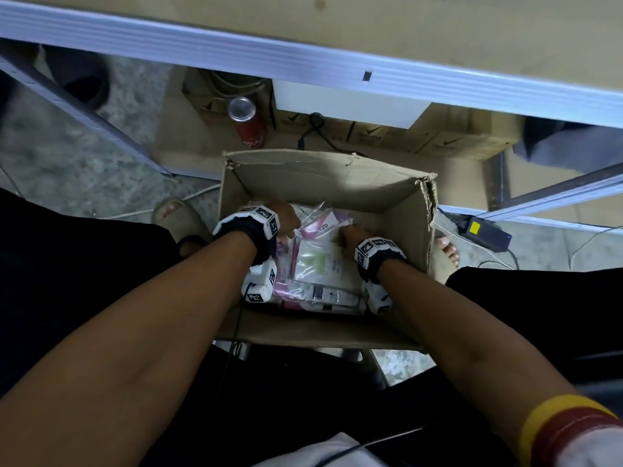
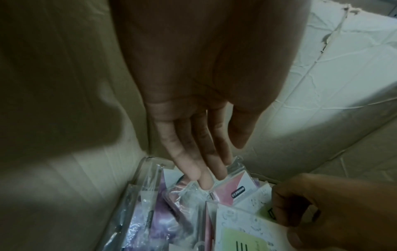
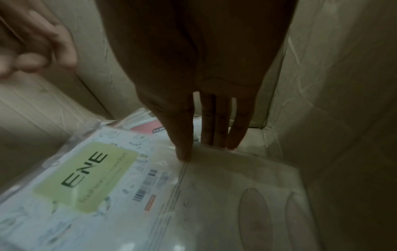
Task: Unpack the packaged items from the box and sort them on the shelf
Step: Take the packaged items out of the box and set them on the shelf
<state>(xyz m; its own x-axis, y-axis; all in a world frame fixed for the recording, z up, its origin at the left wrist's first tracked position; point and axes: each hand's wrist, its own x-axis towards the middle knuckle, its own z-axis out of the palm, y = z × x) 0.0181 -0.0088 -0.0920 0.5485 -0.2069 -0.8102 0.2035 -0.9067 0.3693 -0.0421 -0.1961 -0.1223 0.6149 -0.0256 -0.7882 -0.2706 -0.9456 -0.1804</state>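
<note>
Two hands in box point(image 1: 397, 197): left hand point(image 2: 193, 105) flat, fingers straight on pink pkt point(image 2: 225, 185); right hand point(image 3: 206, 76) flat on green-label pkt point(image 3: 86, 176). Pkts light, slick, floppy; grab by edge.

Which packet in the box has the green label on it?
The big flat white packet on top of the pile, under the right hand. Its green label reads ENE. The packets beside it are pink and purple.

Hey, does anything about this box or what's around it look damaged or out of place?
Yes. The cardboard box is torn at its far right corner, the edge ragged and split downward. A red drink can stands on the flattened cardboard just beyond it. The packets inside look intact.
</note>
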